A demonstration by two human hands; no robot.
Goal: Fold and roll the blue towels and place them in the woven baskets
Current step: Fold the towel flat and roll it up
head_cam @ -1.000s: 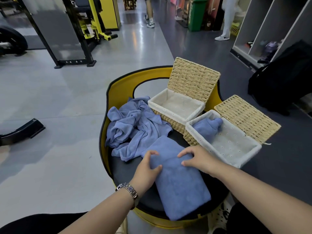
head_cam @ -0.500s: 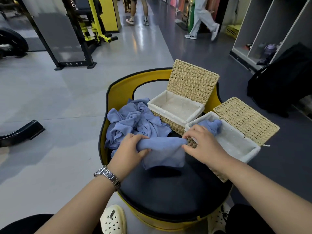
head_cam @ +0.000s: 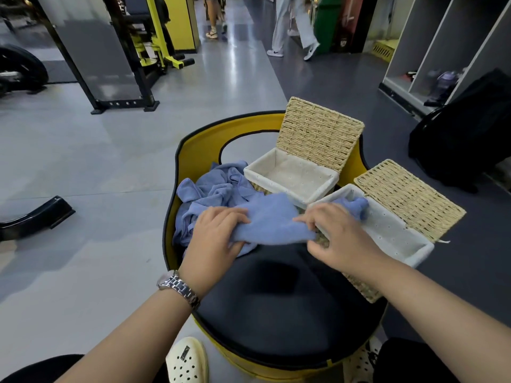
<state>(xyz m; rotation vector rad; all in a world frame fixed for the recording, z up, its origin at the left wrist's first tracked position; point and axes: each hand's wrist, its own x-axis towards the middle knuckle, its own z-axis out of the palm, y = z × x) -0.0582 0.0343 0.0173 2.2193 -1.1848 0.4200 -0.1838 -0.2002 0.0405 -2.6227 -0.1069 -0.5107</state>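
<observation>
Blue towel [head_cam: 272,221] in the final stage of rolling, gathered into a short, thick bundle held just above the black seat pad [head_cam: 276,294], with its far end against the near corner of the right woven basket [head_cam: 392,230]. One second earlier it lay flat and folded along the pad under both palms; half a second earlier it was already bunched between the hands — the rolling is thus essentially done. Left hand [head_cam: 218,236]: fingers curled over the bundle's left end, thumb beneath. Right hand [head_cam: 331,233]: fingers bent, pinching the right end at the basket's rim. One rolled towel [head_cam: 356,205] already lies in that basket's far corner; the left woven basket [head_cam: 290,178] holds nothing visible. A heap of loose towels [head_cam: 210,194] waits at the pad's far left. Judged next step — transfer of the bundle into the right-hand basket beside the first; the loose outer flap may unroll if the grip slackens.
</observation>
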